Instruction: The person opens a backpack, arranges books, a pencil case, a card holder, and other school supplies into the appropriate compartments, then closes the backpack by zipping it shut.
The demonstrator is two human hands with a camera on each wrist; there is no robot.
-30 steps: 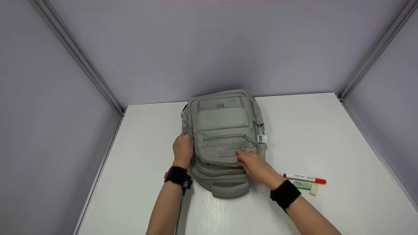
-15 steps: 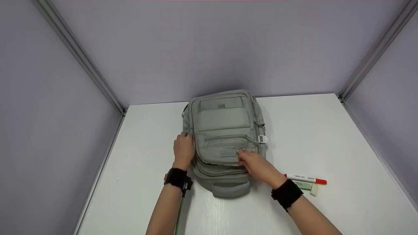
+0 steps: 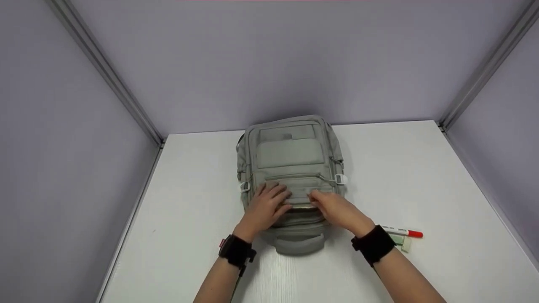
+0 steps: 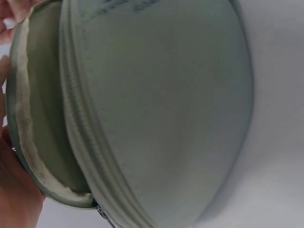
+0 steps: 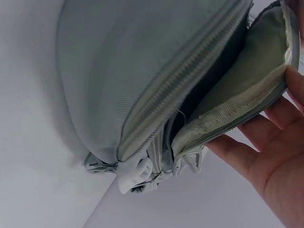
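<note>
Hands meet on the front pocket of a grey backpack (image 3: 290,168) that lies flat near the far edge of a white table (image 3: 421,176), its carry handle (image 3: 299,244) pointing toward the person.

On the left side, the left hand (image 3: 265,208) rests on the pocket flap (image 3: 294,189) with its fingers spread and fairly straight, pressing on the fabric rather than curling round it. A black wrist strap (image 3: 236,251) sits just behind it. In the left wrist view the backpack (image 4: 156,109) fills the picture, and the pocket stands ajar, its pale lining showing at the left, with fingertips (image 4: 14,190) at the rim.

In the middle, the pocket's zip runs across the bag above both hands, and a small white buckle (image 3: 340,179) sticks out on the bag's right side.

Further right, the right hand (image 3: 337,210) has its fingers bent over the lower edge of the flap, gripping it. In the right wrist view the fingers (image 5: 266,142) lie under the opened flap, lifting it off the bag body (image 5: 142,80), so a dark gap shows between them.

At the far right, a marker with a red cap (image 3: 403,232) lies on the table just beside the right wrist, with a green eraser (image 3: 396,240) and a small white eraser (image 3: 406,244) touching or nearly touching it.
</note>
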